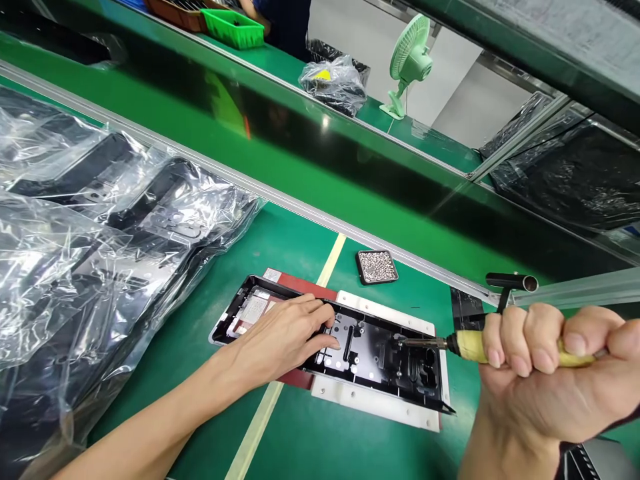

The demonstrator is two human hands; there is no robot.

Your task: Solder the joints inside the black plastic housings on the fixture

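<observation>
A long black plastic housing (373, 380) lies at a slant on the bench, with a dark plate, white dots and screws inside it. My left hand (295, 327) reaches across its middle, fingers bent and thumb down inside, holding it. My right hand (545, 340) is wrapped round the yellow handle of a screwdriver (470, 345). The metal shaft points left into the right part of the housing, its tip at the dark fittings there. Under the housing sit a white fixture (380, 403) with screw holes and a reddish-brown board (300, 379).
A small black tray (359, 270) of tiny metal screws stands behind the housing. Plastic-wrapped black parts (165, 220) pile up at left. A metal rail (300, 213) borders the green conveyor (280, 167). A tube-ended bracket (510, 283) stands near my right hand. Across sits a person (287, 27).
</observation>
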